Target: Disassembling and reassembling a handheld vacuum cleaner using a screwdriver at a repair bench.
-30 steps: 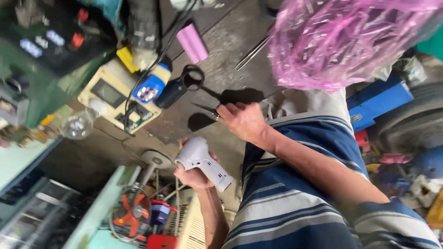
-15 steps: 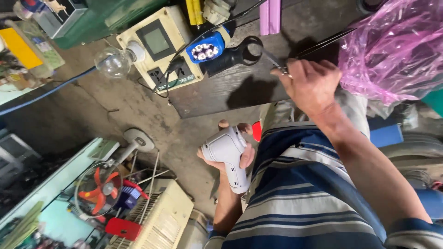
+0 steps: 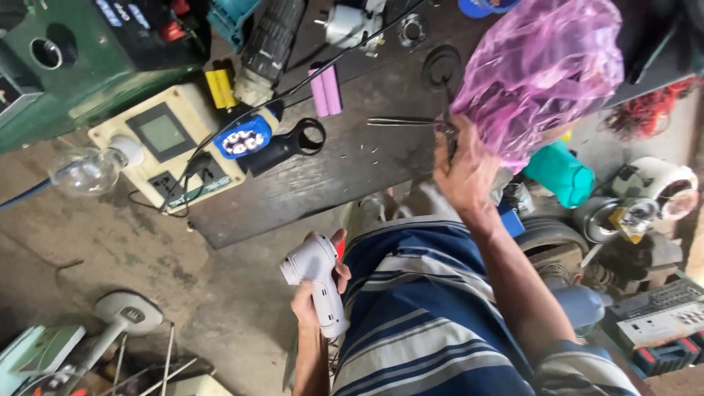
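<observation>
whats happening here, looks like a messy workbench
A person in a striped shirt sits at a dark workbench. The left hand holds a white pistol-shaped handheld device over the lap. The right hand reaches to the bench edge beside a crumpled pink plastic bag, touching a thin metal tool that looks like tweezers. Nearby lie two pink cylindrical cells, a cream meter box with a clear bulb, and a blue lamp.

We note a short-sleeved shirt (image 3: 425, 315) in dark blue with pale grey and white stripes running in bands. Both forearms bare below the sleeves. Left hand (image 3: 312, 293) and right hand (image 3: 462, 172) bare: no gloves, rings or watch visible.
</observation>
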